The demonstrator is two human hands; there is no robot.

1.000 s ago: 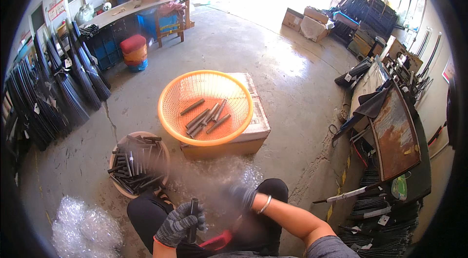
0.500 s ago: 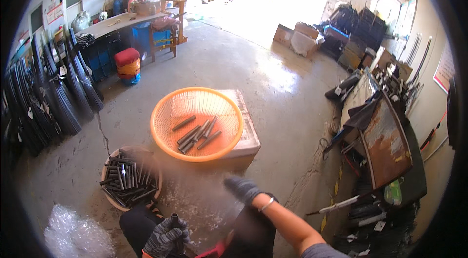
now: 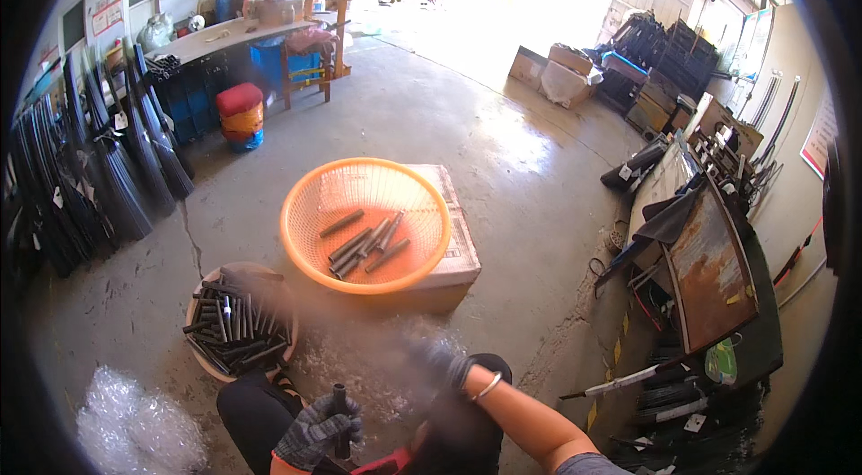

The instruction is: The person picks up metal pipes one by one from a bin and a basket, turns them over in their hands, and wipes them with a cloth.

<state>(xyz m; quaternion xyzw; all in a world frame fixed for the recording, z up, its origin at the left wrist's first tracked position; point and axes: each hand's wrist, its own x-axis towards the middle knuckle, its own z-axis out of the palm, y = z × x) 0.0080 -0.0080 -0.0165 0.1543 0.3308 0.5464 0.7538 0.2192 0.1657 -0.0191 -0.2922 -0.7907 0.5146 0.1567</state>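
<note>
Clock being centred on the wearer, 12 straight ahead. Left hand (image 3: 319, 430), grey-gloved, is holding a black tube (image 3: 340, 400) at about 10 o'clock, close to the body; fingers are wrapping round it, tube standing roughly upright in view, upper end poking out above the glove, lower end showing underneath. Right hand (image 3: 437, 365), also grey-gloved, is reaching out at 1 o'clock and blurring badly (can't tell if its fingers are wide, narrow or holding anything); a silver bracelet (image 3: 488, 385) is circling that wrist. Orange basket (image 3: 377, 286) is sitting at 12 o'clock on a cardboard box (image 3: 462, 250), a few dark tubes (image 3: 364, 248) lying inside, one resting apart toward the basket's own 10 o'clock. Round basin (image 3: 208, 370) between 10 and 11 is holding a dense heap of similar tubes (image 3: 235, 351). Clear plastic wrap (image 3: 135, 426) is bunching up on the floor (image 3: 530, 233) at 9. Something red (image 3: 384, 461) is showing by the left hand, kind unclear. Red-topped stool (image 3: 240, 116) is standing farther off at 11, rust-stained panel (image 3: 714, 273) leaning at 2
</note>
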